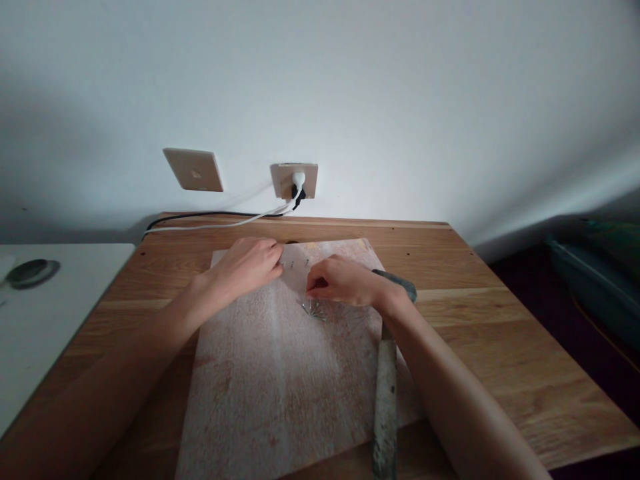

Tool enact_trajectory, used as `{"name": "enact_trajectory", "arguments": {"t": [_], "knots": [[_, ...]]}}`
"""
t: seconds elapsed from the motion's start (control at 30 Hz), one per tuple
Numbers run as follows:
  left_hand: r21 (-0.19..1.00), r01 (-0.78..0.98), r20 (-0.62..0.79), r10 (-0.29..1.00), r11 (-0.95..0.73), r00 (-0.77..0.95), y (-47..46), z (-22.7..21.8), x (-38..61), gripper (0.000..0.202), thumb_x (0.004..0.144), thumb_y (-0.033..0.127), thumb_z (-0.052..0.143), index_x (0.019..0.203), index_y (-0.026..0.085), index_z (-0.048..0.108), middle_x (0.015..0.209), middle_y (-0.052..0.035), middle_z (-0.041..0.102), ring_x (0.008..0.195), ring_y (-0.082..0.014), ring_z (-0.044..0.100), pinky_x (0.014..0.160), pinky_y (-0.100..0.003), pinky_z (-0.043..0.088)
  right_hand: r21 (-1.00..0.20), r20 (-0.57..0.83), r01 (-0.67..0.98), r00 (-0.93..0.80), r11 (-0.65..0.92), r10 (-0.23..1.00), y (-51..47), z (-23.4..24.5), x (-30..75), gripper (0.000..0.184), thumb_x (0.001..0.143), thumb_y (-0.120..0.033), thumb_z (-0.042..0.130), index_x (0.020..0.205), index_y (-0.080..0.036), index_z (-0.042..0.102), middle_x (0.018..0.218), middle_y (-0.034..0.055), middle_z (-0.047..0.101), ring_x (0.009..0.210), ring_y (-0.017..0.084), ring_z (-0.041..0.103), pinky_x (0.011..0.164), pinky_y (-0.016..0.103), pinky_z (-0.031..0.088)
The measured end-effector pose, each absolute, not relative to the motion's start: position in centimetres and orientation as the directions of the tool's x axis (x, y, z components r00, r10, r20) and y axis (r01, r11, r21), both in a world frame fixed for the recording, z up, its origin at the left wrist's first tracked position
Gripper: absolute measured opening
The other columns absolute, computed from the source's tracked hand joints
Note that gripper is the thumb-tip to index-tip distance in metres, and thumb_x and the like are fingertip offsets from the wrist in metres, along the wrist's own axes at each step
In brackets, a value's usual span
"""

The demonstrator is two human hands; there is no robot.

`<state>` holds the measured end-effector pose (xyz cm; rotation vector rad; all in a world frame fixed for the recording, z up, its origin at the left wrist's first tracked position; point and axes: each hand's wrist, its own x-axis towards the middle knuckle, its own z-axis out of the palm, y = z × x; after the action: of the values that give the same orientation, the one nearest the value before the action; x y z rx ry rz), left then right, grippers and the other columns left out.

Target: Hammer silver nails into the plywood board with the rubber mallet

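Observation:
A pale, worn wooden board (280, 373) lies on a wooden table (480, 313). My left hand (247, 263) rests near the board's far edge with fingers curled in a pinch beside small nails (299, 264) standing in the board. My right hand (343, 281) hovers just right of it, fingers bent together over a small heap of loose nails (314, 309); what its fingertips hold is too small to make out. A hammer (386, 387) lies along the board's right side, its head partly hidden behind my right wrist.
On the wall behind the table are a blank plate (194, 169) and a socket (295, 180) with white and black cables running left. A white surface (45, 313) with a dark round object (31, 272) stands at the left. Dark items sit at the right.

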<state>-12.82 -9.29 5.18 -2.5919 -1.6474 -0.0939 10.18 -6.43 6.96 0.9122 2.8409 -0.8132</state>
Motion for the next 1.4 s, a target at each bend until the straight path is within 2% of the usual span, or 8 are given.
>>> {"name": "enact_trajectory", "arguments": {"t": [0.37,0.83,0.93,1.03,1.1,1.2,1.3,1.4], "knots": [[-0.032,0.911,0.106,0.905,-0.411,0.412,-9.3,5.2,-12.9,0.022,0.099,0.023,0.055,0.097,0.014,0.075,0.100,-0.0150,0.078,0.089,-0.0298,0.073,0.077,-0.039,0.055,-0.481,-0.238,0.558,-0.825,0.676,0.512,-6.6,6.9,9.9,0.010,0.091,-0.018,0.076,0.087,-0.020,0.085,0.083,0.0022,0.083,0.074,0.016,0.071,0.070,0.024,0.045],[-0.046,0.919,0.096,0.914,-0.392,0.395,-9.6,5.8,-12.6,0.022,0.098,0.022,0.055,0.094,0.015,0.074,0.096,-0.0125,0.078,0.086,-0.0259,0.072,0.074,-0.035,0.052,-0.479,-0.250,0.560,-0.825,0.676,0.506,-6.9,7.0,9.6,0.010,0.092,-0.017,0.077,0.088,-0.019,0.086,0.083,0.0027,0.083,0.077,0.016,0.072,0.072,0.024,0.046],[0.007,0.919,0.101,0.914,-0.395,0.393,-9.6,6.4,-12.8,0.022,0.098,0.021,0.054,0.088,0.015,0.073,0.093,-0.0120,0.076,0.083,-0.0243,0.071,0.072,-0.034,0.050,-0.484,-0.252,0.565,-0.822,0.669,0.511,-6.8,7.2,9.7,0.009,0.092,-0.018,0.078,0.089,-0.018,0.086,0.083,0.0026,0.082,0.075,0.016,0.071,0.070,0.024,0.045],[0.125,0.887,0.116,0.895,-0.444,0.431,-9.8,6.9,-12.9,0.021,0.096,0.022,0.056,0.081,0.017,0.069,0.084,-0.0071,0.074,0.074,-0.0204,0.067,0.068,-0.032,0.046,-0.479,-0.239,0.581,-0.808,0.658,0.539,-6.6,7.6,10.2,0.008,0.091,-0.022,0.079,0.090,-0.019,0.087,0.079,0.0013,0.080,0.071,0.015,0.067,0.067,0.024,0.043],[0.219,0.830,0.076,0.857,-0.513,0.510,-10.3,7.2,-12.7,0.022,0.096,0.022,0.057,0.076,0.019,0.066,0.074,-0.0024,0.071,0.066,-0.0166,0.062,0.064,-0.030,0.042,-0.469,-0.215,0.593,-0.796,0.655,0.566,-6.3,7.9,10.8,0.009,0.091,-0.023,0.079,0.090,-0.020,0.086,0.076,0.0002,0.077,0.068,0.014,0.064,0.065,0.024,0.041],[0.320,0.732,-0.091,0.750,-0.601,0.655,-11.7,7.5,-11.5,0.025,0.095,0.021,0.058,0.071,0.020,0.064,0.067,-0.0001,0.068,0.061,-0.0149,0.060,0.061,-0.029,0.039,-0.455,-0.177,0.604,-0.781,0.654,0.599,-5.9,8.0,11.6,0.011,0.092,-0.023,0.076,0.091,-0.019,0.086,0.072,-0.0013,0.073,0.065,0.012,0.058,0.064,0.024,0.038],[0.294,0.727,-0.236,0.690,-0.621,0.685,-13.0,7.4,-9.9,0.026,0.095,0.018,0.056,0.071,0.020,0.067,0.070,-0.0039,0.071,0.063,-0.0183,0.064,0.061,-0.032,0.040,-0.449,-0.158,0.607,-0.776,0.655,0.611,-5.7,8.0,12.0,0.011,0.092,-0.023,0.075,0.092,-0.019,0.086,0.071,-0.0015,0.071,0.064,0.012,0.057,0.063,0.025,0.037],[0.254,0.743,-0.263,0.695,-0.619,0.669,-13.6,7.2,-9.0,0.030,0.096,0.017,0.054,0.070,0.019,0.069,0.069,-0.0068,0.072,0.063,-0.0206,0.066,0.061,-0.033,0.041,-0.444,-0.152,0.604,-0.779,0.662,0.609,-5.7,7.9,11.9,0.010,0.092,-0.023,0.076,0.092,-0.020,0.086,0.073,-0.0014,0.072,0.065,0.012,0.057,0.064,0.025,0.037]]}}
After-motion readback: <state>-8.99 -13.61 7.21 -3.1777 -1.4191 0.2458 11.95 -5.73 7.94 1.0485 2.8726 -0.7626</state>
